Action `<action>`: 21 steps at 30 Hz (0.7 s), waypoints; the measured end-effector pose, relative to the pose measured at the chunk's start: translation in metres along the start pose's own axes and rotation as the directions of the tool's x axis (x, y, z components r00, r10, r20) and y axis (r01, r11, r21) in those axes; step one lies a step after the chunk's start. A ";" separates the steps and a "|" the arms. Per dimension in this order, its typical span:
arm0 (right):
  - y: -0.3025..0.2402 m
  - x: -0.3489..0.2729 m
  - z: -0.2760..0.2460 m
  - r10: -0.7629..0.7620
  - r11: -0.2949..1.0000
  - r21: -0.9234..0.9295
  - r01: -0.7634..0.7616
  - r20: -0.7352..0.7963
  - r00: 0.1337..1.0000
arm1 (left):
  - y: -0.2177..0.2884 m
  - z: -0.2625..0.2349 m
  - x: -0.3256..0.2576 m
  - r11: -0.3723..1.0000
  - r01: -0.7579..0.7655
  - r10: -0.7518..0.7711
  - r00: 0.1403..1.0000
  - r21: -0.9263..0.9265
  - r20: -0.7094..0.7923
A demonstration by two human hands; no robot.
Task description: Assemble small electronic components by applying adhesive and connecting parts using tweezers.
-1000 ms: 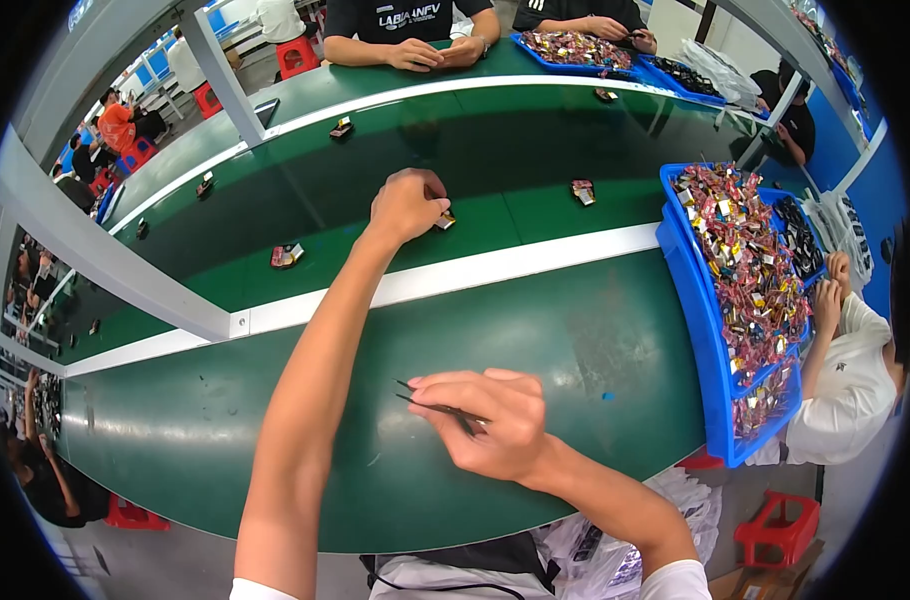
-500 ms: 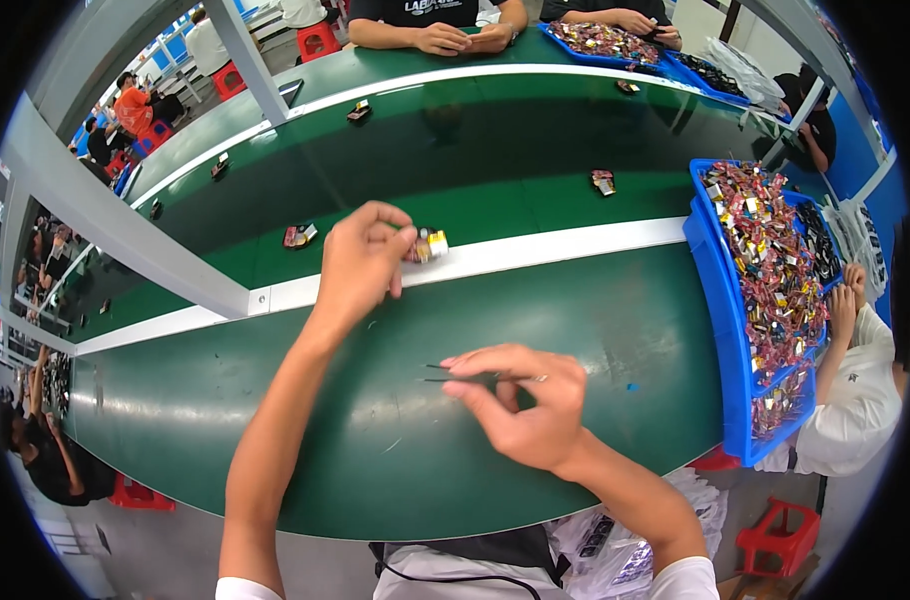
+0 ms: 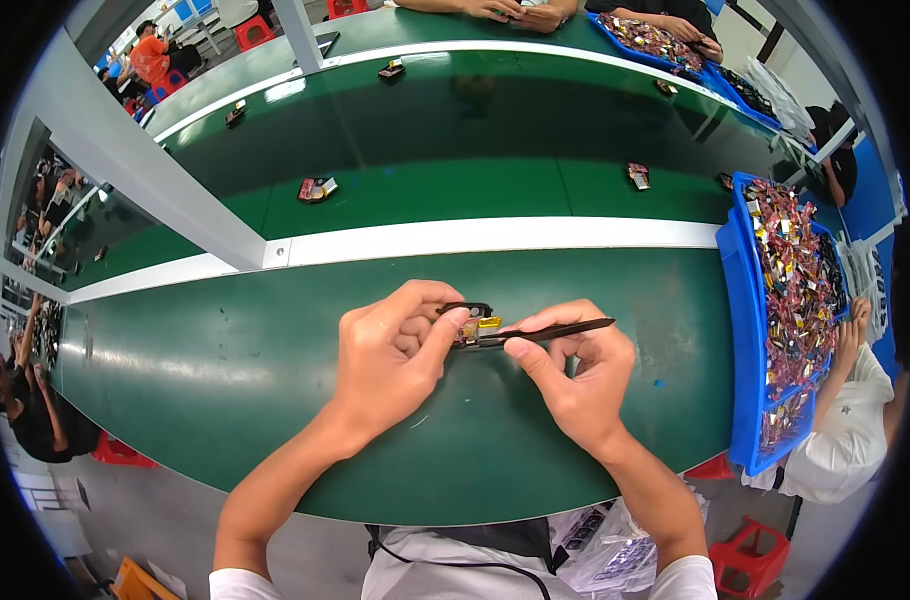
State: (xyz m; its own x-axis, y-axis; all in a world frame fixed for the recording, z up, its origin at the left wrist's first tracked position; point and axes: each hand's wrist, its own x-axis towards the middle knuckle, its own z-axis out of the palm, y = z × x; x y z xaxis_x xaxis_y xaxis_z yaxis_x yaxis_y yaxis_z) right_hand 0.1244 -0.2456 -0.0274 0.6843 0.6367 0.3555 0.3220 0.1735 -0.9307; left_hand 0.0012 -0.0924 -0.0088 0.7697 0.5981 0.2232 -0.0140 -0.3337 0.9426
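Note:
My left hand (image 3: 390, 355) is closed on a small electronic assembly (image 3: 487, 323), pinched between thumb and fingers above the green tabletop (image 3: 225, 390). The assembly shows a black casing edge and a yellow part; its left side is hidden by my fingers. In my right hand (image 3: 590, 380) is a pair of dark tweezers (image 3: 570, 329), gripped between thumb and fingers. The tips point left and reach the lower edge of the assembly; whether they grip any part of it cannot be made out.
Beyond the white rail (image 3: 535, 233) runs a green conveyor belt (image 3: 455, 190) carrying several small assemblies (image 3: 317, 189). A blue bin (image 3: 743, 400) full of parts stands on the right, beside a co-worker in white (image 3: 845, 430). A grey post (image 3: 165, 170) rises at left.
My left hand has come back from the rail toward me with the assembly. My right hand has moved slightly up and right, bringing the tweezers to it. The whole view has shifted.

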 end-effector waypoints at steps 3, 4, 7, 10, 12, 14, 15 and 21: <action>0.000 0.000 -0.002 -0.003 1.000 -0.028 0.002 -0.006 1.000 | -0.002 0.003 -0.002 0.999 -0.032 0.032 0.999 0.025 -0.003; 0.000 0.000 -0.003 0.008 1.000 -0.025 -0.008 0.004 1.000 | -0.004 0.004 -0.002 0.999 -0.030 0.031 1.000 0.024 -0.003; -0.002 0.000 -0.005 0.043 0.999 0.009 -0.043 0.012 0.999 | -0.006 0.006 -0.005 0.992 -0.073 0.071 0.997 0.104 0.016; -0.002 0.001 -0.008 0.108 0.991 0.082 -0.110 0.022 0.994 | -0.006 0.008 -0.006 0.985 -0.114 0.114 0.993 0.129 0.007; -0.001 0.002 -0.008 0.149 0.981 0.122 -0.153 0.035 0.988 | -0.004 0.010 -0.007 0.986 -0.139 0.141 0.990 0.094 -0.025; 0.000 0.002 -0.008 0.220 0.947 0.233 -0.222 0.037 0.975 | -0.001 0.012 -0.008 0.985 -0.146 0.149 0.989 0.086 -0.024; -0.001 0.003 -0.007 0.222 0.947 0.232 -0.223 0.034 0.975 | -0.001 0.012 -0.008 0.985 -0.154 0.157 0.987 0.079 -0.027; 0.002 0.002 -0.006 0.250 0.928 0.273 -0.251 0.040 0.967 | -0.001 0.012 -0.010 0.976 -0.175 0.181 0.983 0.133 -0.035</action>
State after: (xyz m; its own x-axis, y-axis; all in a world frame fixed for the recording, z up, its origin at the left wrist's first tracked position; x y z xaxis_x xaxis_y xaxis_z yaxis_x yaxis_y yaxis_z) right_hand 0.1305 -0.2480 -0.0278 0.7162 0.6896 0.1077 -0.0520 0.2065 -0.9771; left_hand 0.0011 -0.1072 -0.0150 0.7314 0.5534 0.3985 -0.0634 -0.5266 0.8478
